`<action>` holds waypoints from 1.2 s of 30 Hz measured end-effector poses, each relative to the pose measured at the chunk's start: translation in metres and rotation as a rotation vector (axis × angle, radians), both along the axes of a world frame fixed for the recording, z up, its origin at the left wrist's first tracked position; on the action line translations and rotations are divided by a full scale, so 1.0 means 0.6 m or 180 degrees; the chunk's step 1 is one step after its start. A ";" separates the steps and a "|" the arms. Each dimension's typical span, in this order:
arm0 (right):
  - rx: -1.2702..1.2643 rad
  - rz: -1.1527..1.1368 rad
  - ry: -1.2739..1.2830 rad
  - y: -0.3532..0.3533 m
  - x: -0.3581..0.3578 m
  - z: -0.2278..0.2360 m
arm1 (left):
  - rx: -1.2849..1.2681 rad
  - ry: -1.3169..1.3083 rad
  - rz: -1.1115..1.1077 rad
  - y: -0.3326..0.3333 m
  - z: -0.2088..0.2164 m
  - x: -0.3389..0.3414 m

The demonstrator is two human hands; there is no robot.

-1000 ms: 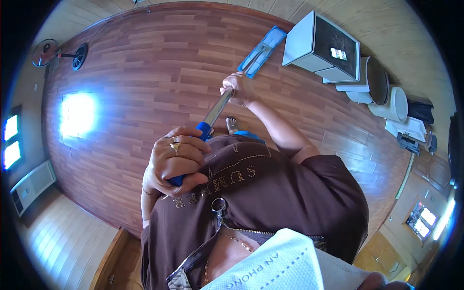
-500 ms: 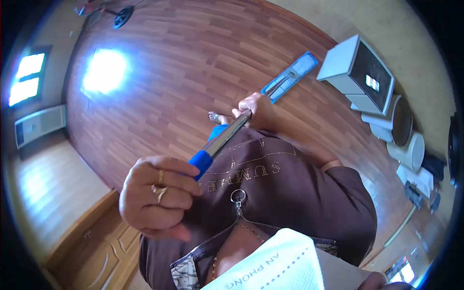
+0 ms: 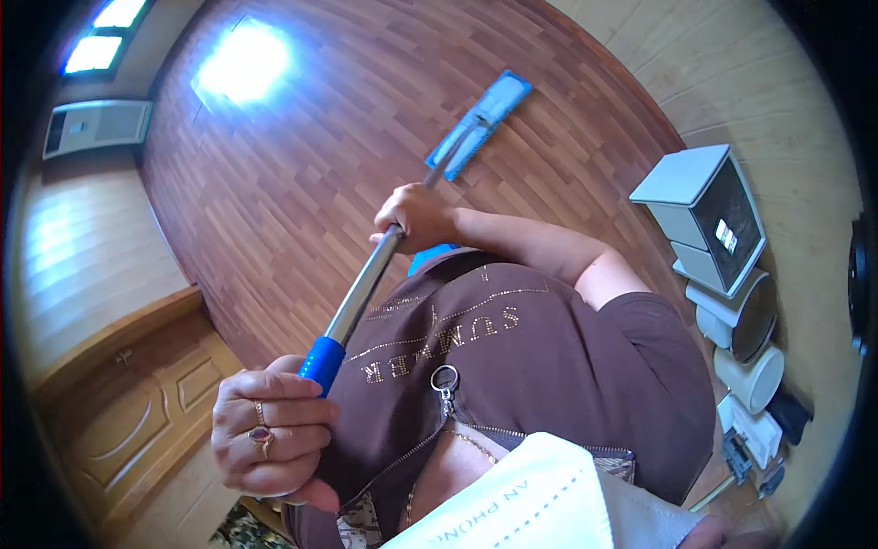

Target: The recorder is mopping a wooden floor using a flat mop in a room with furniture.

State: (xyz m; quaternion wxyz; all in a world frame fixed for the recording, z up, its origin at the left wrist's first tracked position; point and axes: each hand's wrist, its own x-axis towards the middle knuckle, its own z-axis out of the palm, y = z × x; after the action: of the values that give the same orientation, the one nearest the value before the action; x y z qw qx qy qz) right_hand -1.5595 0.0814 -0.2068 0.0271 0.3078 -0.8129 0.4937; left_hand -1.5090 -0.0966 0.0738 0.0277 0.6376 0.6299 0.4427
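A flat mop runs slantwise through the view, with a blue-edged, pale mop head (image 3: 481,123) lying on the wooden floor. Its shiny metal pole (image 3: 364,285) comes up toward me and ends in a blue grip (image 3: 323,364). The fingers of my left hand (image 3: 274,435), which wears two rings, are curled at the top of that blue grip. Further down the pole, my right hand (image 3: 416,218) is wrapped round the metal. My right arm reaches across in front of my brown shirt (image 3: 540,366).
Along the right wall stand a white cabinet with a dark glossy front (image 3: 704,210) and several white rounded items (image 3: 750,375). At left are a wooden door (image 3: 146,412) and a white wall-side unit (image 3: 96,126). Bright light reflects off the floor (image 3: 245,62).
The mop head and my right hand have moved left in view, away from the white cabinet. My left hand has shifted slightly down and left with the grip. The whole view has also turned.
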 end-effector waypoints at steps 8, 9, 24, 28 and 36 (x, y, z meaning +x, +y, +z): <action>-0.0326 0.0630 0.0052 -0.075 -0.061 -0.069 | -0.0563 -0.0035 0.1121 -0.009 -0.049 0.063; -0.0362 0.0680 0.0029 -0.074 -0.068 -0.080 | -0.0656 -0.0038 0.1161 -0.011 -0.062 0.063; 0.0836 0.0202 -0.0111 -0.126 0.054 -0.184 | -0.0463 -0.0038 0.1243 -0.099 -0.113 0.250; 0.0793 -0.0021 -0.0214 -0.157 0.189 -0.169 | -0.0466 -0.0153 0.1186 -0.159 -0.092 0.359; 0.0849 -0.0248 -0.0020 -0.208 0.431 -0.124 | -0.0160 -0.0132 0.0550 -0.287 -0.056 0.505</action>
State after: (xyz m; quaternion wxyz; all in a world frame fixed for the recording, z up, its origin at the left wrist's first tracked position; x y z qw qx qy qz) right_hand -1.3007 -0.0436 -0.2812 0.0025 0.2753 -0.8827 0.3808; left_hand -1.2062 -0.2690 0.0403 0.0184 0.5706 0.6928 0.4406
